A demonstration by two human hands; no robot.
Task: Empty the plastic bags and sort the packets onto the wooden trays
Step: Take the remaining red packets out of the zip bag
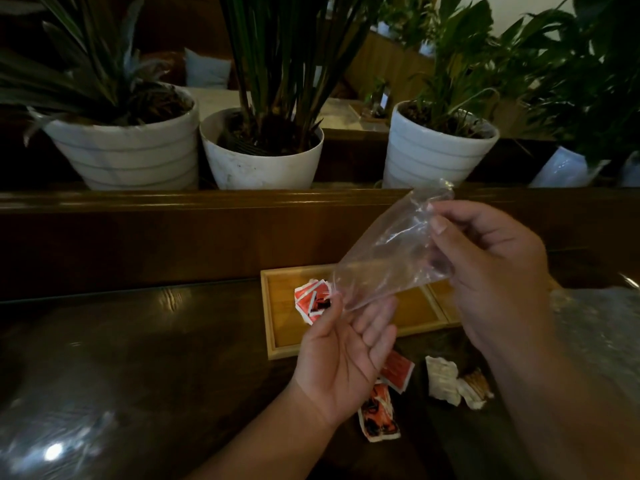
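Note:
A clear plastic bag (391, 251) hangs in the air over the table and looks empty. My right hand (491, 268) pinches its upper end between thumb and fingers. My left hand (343, 355) is palm-up under the lower end, thumb and fingertips touching the plastic. Below the bag lies a wooden tray (277, 327) holding a few red packets (313, 299). A second wooden tray (445, 299) adjoins it on the right, mostly hidden by my right hand. On the table in front lie red packets (379, 417) and white packets (445, 379).
Three white plant pots (128, 154) (263, 164) (433, 154) stand on a wooden ledge (138, 199) behind the dark glossy table (138, 341). More crinkled clear plastic (602, 337) lies at the right edge, and some at the lower left (52, 441).

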